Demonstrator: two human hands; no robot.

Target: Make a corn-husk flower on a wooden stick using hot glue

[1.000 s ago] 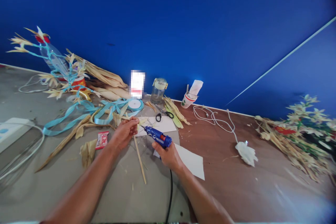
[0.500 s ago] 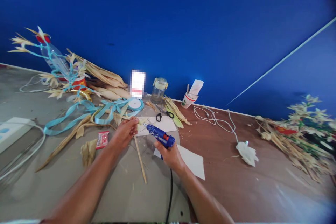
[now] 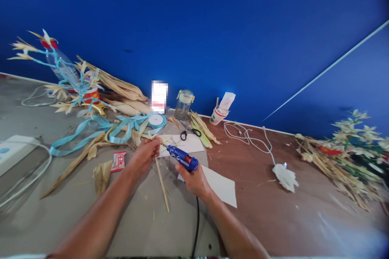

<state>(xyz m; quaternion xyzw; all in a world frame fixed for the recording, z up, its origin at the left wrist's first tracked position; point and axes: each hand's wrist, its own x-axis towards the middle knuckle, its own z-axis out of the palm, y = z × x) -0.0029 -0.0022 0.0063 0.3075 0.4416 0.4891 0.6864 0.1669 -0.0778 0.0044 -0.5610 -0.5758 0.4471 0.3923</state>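
Note:
My right hand is wrapped round the grip of a blue glue gun, its black cord trailing toward me. The gun's nozzle points left at the top of a thin wooden stick. My left hand pinches that stick's upper end together with a pale dried husk piece. The stick slants down toward me over the grey surface.
White paper sheets lie under and beside the hands. Black-handled scissors, a glass jar, a paper cup, light-blue ribbon, a red sachet, dried husks, a white cable and husk flowers surround them.
The glue gun's nozzle has shifted slightly left, closer to my left hand's fingertips. My left hand stays on the stick.

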